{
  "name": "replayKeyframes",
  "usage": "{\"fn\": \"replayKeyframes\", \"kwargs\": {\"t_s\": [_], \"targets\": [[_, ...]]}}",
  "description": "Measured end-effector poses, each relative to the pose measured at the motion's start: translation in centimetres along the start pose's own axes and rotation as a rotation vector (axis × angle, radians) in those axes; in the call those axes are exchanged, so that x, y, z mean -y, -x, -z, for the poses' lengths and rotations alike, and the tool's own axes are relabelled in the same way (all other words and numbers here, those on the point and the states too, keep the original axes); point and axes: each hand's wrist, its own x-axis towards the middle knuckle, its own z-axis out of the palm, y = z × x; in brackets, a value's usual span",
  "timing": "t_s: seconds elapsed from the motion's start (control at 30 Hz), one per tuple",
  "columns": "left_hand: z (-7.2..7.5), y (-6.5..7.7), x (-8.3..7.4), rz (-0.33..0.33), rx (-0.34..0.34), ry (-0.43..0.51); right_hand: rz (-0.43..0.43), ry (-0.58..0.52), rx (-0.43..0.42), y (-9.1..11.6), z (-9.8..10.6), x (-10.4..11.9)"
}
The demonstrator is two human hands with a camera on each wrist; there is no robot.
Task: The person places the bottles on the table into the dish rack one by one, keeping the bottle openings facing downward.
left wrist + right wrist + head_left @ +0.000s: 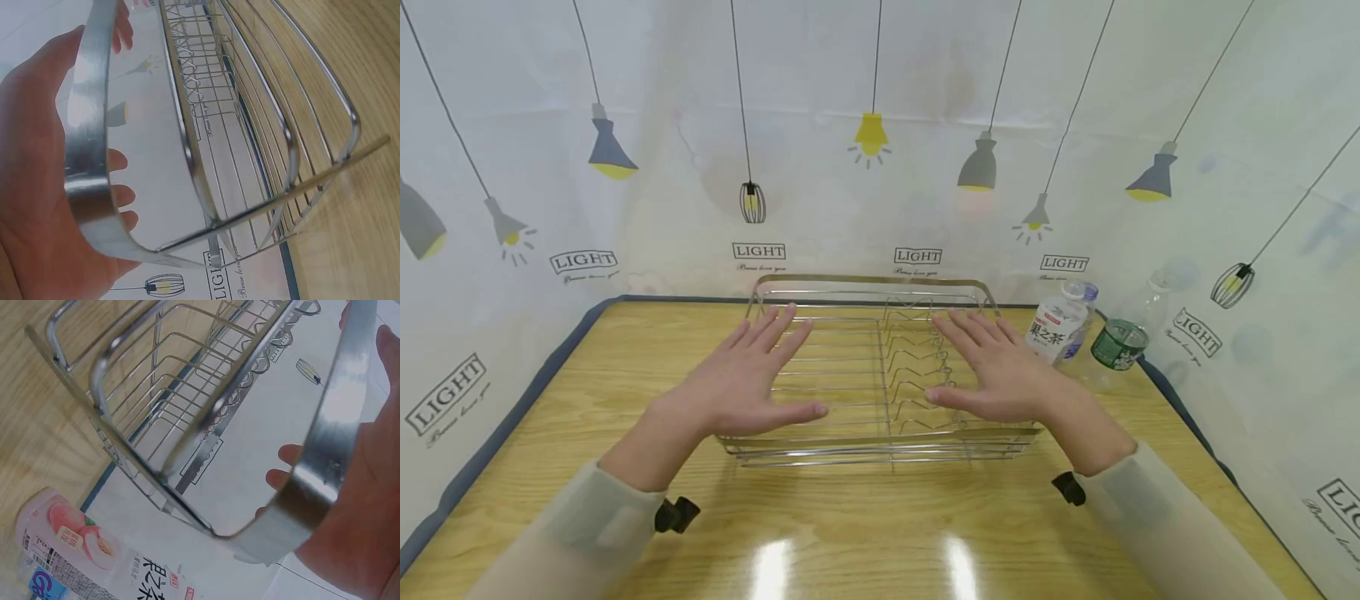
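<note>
A wire dish rack (880, 400) of shiny metal stands on the wooden table, with wavy plate dividers (917, 367) along its right half. Over its left side my left hand (741, 379) is spread, fingers straight and pointing forward, thumb toward the middle. My right hand (996, 371) is held the same way above the right side, its thumb over the dividers. In the left wrist view the rack's flat rim (87, 137) passes in front of the left palm. The right wrist view has the same rim (337, 419) before the right hand. Neither hand grips anything.
Right of the rack stand a bottle with a white fruit-tea label (1054, 325), another bottle partly hidden behind it, and a clear bottle with a green label (1120, 343). A white curtain (820, 200) printed with lamps encloses the table's (865, 525) back and sides.
</note>
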Motion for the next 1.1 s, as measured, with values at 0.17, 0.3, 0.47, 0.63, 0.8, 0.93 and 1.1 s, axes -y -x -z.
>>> {"fn": "replayKeyframes", "kwargs": {"t_s": [0.17,0.3,0.47,0.63,0.8,0.93,1.1], "targets": [[0.2,0.0,-0.3,-0.014,-0.027,0.17,0.008,-0.045,-0.084,0.1,0.1,-0.1],[0.2,-0.1,-0.5,-0.053,-0.077,0.347,0.008,-0.142,-0.17,0.6,0.4,-0.3],[0.0,-0.3,-0.9,-0.126,-0.088,0.529,0.011,-0.277,-0.29,1.5,0.7,-1.0],[0.0,-0.3,-1.2,-0.135,-0.034,0.679,0.014,-0.359,-0.479,2.9,0.9,-2.5],[0.0,-0.2,-1.3,-0.123,-0.004,0.758,-0.018,-0.433,-0.636,4.2,1.4,-4.5],[-0.1,0.0,-1.2,-0.113,0.013,0.799,-0.122,-0.533,-0.689,5.3,1.8,-6.1],[-0.5,0.3,-0.6,-0.087,0.028,0.839,-0.269,-0.602,-0.728,5.8,1.5,-8.5]]}}
